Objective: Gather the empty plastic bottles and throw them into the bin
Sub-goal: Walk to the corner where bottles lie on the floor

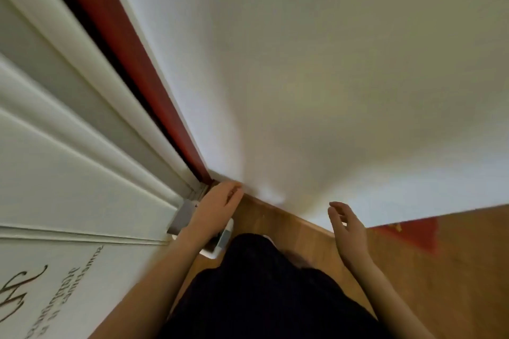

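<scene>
No plastic bottle and no bin show in the head view. My left hand [217, 208] reaches forward near the foot of the wall, fingers loosely apart, holding nothing. My right hand [348, 231] hangs further right over the wooden floor, fingers spread and empty. Below my left wrist lies a white and grey object [220, 239], partly hidden by my arm; I cannot tell what it is.
A white wall [303, 77] fills most of the view straight ahead. A white panelled door or cabinet [68, 159] with dark lettering runs along the left, edged by a red strip [132, 63]. The wooden floor [454, 270] stretches right, with a red patch [413, 231]. My dark clothing [261, 289] fills the bottom centre.
</scene>
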Demonstrator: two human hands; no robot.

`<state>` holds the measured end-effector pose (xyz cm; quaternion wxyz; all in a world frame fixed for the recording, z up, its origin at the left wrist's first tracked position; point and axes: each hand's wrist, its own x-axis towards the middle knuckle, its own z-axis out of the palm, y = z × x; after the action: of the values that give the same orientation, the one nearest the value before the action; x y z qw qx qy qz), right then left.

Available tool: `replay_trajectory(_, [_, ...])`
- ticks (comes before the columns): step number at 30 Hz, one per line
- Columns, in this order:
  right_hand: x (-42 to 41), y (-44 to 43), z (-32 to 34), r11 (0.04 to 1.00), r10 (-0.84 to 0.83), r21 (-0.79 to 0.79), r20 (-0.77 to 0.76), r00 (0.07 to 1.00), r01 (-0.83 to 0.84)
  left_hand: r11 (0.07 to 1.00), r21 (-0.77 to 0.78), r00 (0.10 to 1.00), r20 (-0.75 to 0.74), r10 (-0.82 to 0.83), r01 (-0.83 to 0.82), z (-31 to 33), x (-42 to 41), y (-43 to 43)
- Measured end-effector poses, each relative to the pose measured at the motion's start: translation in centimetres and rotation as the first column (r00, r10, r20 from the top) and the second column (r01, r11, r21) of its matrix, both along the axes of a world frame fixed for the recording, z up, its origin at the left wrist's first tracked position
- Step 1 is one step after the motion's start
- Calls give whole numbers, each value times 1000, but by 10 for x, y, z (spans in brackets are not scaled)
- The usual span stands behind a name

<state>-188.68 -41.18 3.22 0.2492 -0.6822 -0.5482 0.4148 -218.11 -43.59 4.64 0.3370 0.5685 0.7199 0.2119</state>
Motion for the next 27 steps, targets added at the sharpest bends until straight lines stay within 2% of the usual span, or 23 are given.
replay_trajectory(4, [-3,-84,-13,970,-238,-51,-23,971,236,966,-45,967,11,-254,254,-15,-2,-15])
replay_trajectory(10, [-21,-196,-27,840,-524,-143,30,851,523,868,-158,882,67,-466,471,-41,-11,-58])
replay_trajectory(13, [-20,-227,-27,727,-671,-150,49,740,670,808,-188,829,87,-552,558,-48,-1,-61])
replay_trajectory(19, [-1,-269,-21,495,-856,-178,68,512,851,690,-156,707,131,-695,707,-45,55,-35])
replay_trajectory(27, [38,-333,-16,212,-976,-186,6,217,959,462,-166,487,176,-855,871,-45,179,-25])
